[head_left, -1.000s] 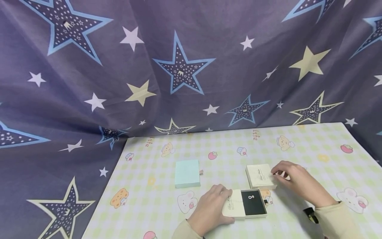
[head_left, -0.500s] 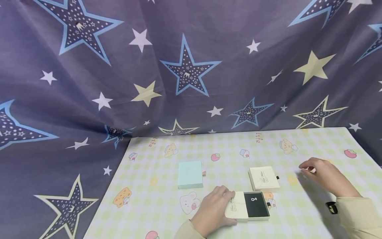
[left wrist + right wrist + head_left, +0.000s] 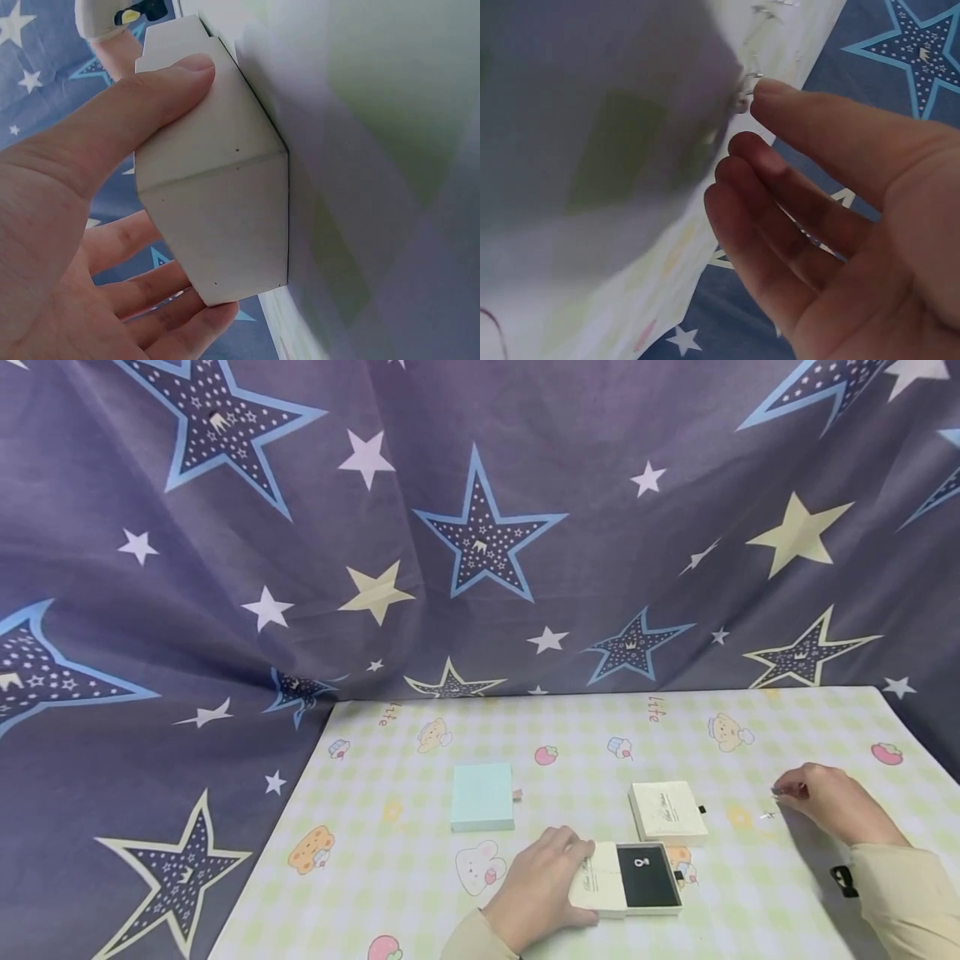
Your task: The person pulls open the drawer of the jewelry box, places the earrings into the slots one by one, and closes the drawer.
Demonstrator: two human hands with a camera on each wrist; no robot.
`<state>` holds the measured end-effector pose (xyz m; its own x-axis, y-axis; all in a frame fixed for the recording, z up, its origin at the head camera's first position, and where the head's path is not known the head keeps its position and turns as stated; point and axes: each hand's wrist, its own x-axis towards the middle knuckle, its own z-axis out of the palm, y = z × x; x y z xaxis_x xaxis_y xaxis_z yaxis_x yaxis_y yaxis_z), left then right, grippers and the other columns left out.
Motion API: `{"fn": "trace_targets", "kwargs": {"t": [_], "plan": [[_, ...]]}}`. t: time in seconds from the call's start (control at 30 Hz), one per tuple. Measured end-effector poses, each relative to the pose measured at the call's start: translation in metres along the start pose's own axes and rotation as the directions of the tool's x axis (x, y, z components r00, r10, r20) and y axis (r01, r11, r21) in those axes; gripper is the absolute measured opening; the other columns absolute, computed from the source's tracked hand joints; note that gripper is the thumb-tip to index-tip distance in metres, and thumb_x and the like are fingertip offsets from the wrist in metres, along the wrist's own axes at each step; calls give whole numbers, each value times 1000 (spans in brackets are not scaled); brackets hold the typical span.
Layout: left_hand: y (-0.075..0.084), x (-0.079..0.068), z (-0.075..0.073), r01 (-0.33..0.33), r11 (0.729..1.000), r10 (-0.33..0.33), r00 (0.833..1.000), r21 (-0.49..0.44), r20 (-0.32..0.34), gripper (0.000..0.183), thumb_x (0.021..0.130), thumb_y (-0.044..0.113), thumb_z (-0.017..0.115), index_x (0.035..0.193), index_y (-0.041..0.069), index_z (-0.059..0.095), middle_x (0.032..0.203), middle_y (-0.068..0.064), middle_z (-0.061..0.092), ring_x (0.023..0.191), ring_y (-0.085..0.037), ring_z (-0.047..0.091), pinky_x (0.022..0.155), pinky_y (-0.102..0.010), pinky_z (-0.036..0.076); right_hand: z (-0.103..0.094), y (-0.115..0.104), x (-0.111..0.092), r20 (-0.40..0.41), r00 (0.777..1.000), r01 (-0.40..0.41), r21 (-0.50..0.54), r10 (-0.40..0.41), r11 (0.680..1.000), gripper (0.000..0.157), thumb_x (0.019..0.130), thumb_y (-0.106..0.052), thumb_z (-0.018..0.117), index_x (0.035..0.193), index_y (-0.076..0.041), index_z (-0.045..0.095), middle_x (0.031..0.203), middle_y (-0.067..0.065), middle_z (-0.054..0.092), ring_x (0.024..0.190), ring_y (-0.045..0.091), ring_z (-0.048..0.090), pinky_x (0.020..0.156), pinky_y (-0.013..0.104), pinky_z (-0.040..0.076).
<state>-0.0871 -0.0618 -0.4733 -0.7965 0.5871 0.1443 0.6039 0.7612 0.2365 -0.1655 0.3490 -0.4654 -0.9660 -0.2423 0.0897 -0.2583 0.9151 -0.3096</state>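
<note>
My left hand [image 3: 542, 883] grips the cream sleeve of a jewellery box [image 3: 598, 878], thumb along one side and fingers along the other. Out of its right end slides a drawer [image 3: 654, 910] with a black lining and a small silver piece of jewellery [image 3: 641, 862] on it. In the left wrist view the thumb lies flat on the box [image 3: 214, 217]. Over the table at the right, my right hand [image 3: 832, 802] has a small silvery piece of jewellery [image 3: 742, 102] at its fingertips, pinched. Another tiny silvery piece [image 3: 768, 815] lies just left of that hand.
A second cream box [image 3: 667, 810], closed, with a black pull tab, stands behind the drawer. Further left sits a mint-green box [image 3: 482, 797] with a pinkish tab. The checked tablecloth [image 3: 570, 802] ends at a dark star-patterned curtain [image 3: 420, 510].
My right hand has left the second box's tab and moved right to the small silvery pieces. The left hand keeps its hold on the open box. The head view has shifted slightly.
</note>
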Motion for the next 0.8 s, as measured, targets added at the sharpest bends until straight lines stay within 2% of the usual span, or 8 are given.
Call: {"fn": "trace_targets", "kwargs": {"t": [0.13,0.3,0.47,0.57,0.67,0.8], "plan": [[0,-1,0,-4,1000,4,1000,3,-7,78,62,47,90,128,14,63,113,5,60,102,-7,55,84,-19,51,5,5,-1,-7,1000,7,8,-7,1000,11,76,4,75,76,-6,72,76,6,69,68,16,60,62,37,50],[0,-1,0,-7,1000,7,1000,5,-9,78,63,48,90,128,14,63,113,5,60,102,-8,55,85,-20,51,7,8,0,-10,1000,-12,14,13,1000,9,77,4,74,76,-5,71,75,7,68,67,17,59,62,38,49],[-1,-1,1,-9,1000,9,1000,3,-6,77,64,47,89,129,14,63,114,5,60,103,-8,54,86,-20,51,5,8,2,17,997,-72,25,71,997,2,78,1,72,79,-1,71,74,8,67,66,17,57,61,40,48],[-1,0,1,-5,1000,5,1000,0,-1,77,64,47,89,129,14,63,114,5,60,103,-8,54,85,-20,51,4,7,1,29,993,-115,42,114,992,3,79,-3,71,81,0,70,73,7,67,65,15,55,60,37,46],[0,-1,0,2,1000,-2,1000,-7,6,77,64,47,89,129,14,63,114,5,60,103,-8,55,84,-20,51,2,6,0,15,990,-141,63,141,988,3,80,-5,69,81,-2,68,72,5,65,64,14,53,59,34,43],[0,-1,-2,9,1000,-9,1000,-11,10,77,64,47,89,129,14,63,115,5,61,103,-8,55,85,-20,51,1,0,-4,-20,992,-122,87,124,989,4,81,-6,70,80,-6,66,71,0,63,64,13,51,57,30,40]]}}
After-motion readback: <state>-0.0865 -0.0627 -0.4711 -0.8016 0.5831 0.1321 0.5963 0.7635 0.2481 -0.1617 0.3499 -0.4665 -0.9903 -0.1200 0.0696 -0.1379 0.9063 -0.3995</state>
